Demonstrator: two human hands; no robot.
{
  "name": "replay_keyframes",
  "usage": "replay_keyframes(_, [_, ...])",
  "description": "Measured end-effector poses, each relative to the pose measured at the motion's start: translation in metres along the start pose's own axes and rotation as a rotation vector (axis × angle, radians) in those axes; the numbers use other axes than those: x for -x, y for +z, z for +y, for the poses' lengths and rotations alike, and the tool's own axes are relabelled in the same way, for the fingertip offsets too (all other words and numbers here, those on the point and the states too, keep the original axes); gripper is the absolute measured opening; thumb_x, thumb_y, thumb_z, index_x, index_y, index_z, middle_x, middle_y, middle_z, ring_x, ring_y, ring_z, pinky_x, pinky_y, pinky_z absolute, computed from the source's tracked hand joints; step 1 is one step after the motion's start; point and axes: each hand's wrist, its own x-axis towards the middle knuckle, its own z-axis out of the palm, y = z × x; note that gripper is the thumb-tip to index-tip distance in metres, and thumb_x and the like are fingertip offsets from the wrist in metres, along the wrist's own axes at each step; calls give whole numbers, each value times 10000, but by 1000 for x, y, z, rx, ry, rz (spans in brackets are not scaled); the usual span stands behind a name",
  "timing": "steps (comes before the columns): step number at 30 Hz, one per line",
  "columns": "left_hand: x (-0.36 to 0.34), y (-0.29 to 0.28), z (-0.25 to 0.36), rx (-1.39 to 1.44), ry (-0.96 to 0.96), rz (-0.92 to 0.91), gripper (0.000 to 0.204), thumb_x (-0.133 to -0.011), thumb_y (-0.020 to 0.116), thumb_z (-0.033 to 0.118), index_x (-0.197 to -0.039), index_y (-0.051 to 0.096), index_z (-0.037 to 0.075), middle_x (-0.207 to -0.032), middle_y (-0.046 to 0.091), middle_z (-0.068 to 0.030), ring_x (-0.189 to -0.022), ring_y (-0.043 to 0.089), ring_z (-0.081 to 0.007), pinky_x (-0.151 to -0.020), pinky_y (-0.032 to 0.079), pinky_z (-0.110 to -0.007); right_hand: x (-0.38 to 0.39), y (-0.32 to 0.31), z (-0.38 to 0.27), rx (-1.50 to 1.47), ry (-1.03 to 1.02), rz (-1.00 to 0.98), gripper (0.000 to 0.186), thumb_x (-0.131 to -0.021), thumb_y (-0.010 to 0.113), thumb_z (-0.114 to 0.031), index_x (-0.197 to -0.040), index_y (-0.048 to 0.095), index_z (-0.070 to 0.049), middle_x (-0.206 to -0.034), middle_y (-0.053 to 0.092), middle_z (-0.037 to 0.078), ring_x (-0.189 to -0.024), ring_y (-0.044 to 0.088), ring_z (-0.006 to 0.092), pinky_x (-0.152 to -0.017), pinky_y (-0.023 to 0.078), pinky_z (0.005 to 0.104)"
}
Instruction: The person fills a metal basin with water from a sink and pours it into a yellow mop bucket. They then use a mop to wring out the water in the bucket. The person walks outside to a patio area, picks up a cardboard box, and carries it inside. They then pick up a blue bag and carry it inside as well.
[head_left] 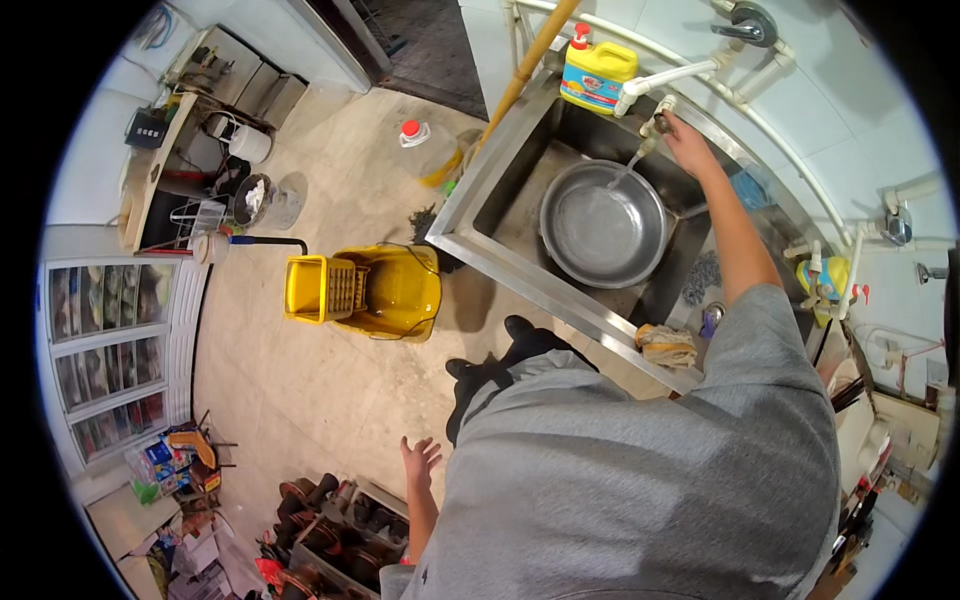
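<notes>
A round metal basin (603, 225) sits in a stainless steel sink (457, 225), and a stream of water runs into it from a tap (648, 140). My right hand (682, 138) grips the tap's handle. My left hand (420, 458) hangs low beside my body with its fingers spread and holds nothing. A yellow jug with a red pump (598, 75) stands on the back of the sink. A cloth (666, 345) lies at the sink's front right corner, and a grey scrubber (702, 280) lies inside the sink, right of the basin.
A yellow mop bucket (395, 295) stands on the floor left of the sink, near my feet. A large plastic jug (425, 150) stands farther back by a bamboo pole (520, 80). A glass-fronted cabinet (105, 350) and a cluttered shelf unit (130, 205) line the left wall.
</notes>
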Motion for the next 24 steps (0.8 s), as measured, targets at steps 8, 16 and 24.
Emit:
replay_keyframes(8, [0,-2,-12,4,0,25,717,-886,463,143,-1431,-2,161,-1172,535,-189,-898,618,-279,-667,523,-382,-4,1,-59,294,105,19,379,-836,546,-202,-1144,490,11,-1088,573,266,-1023,548,408,-878,434,446])
replay_keyframes(16, [5,0,-18,-64,-25,25,680,-878,478,157,-1429,80,155,-1155,552,-176,-863,618,-252,-649,509,-366,2,24,-75,394,322,149,415,-864,528,-356,-1092,456,-17,-965,590,318,-915,572,452,-790,448,501])
replay_keyframes(24, [2,-10,-32,-32,-35,37,655,-865,497,152,-1415,143,140,-1137,569,-158,-807,625,-226,-610,503,-340,10,22,-67,366,239,237,466,-843,558,-427,-1158,484,-91,-949,620,260,-910,586,430,-778,464,489])
